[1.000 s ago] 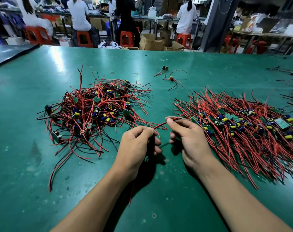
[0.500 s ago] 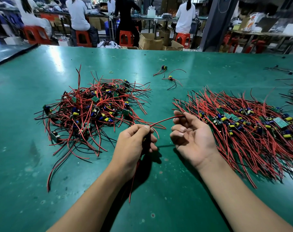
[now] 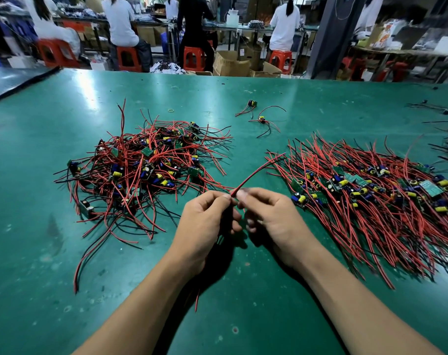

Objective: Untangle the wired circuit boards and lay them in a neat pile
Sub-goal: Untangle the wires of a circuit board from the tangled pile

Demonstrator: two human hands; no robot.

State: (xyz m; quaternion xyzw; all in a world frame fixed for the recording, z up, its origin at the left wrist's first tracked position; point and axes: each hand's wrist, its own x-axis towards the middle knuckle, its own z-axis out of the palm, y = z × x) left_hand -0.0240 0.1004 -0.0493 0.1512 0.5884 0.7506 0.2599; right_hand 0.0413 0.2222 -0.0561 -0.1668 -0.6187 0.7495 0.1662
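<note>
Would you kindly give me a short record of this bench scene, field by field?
table: green
left hand: grips red wire
right hand: pinches the same wire
tangled heap: left of the hands
neat pile: right of the hands
loose boards: two, beyond both piles

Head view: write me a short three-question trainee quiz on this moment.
1. True or false: the red wire sticks out from between the left hand and right hand toward the neat pile.
2. The tangled heap lies on the hands': A) left B) right.
3. How many stray boards lie apart, behind the gap between the piles?
Key: 1 true; 2 A; 3 two.
</note>
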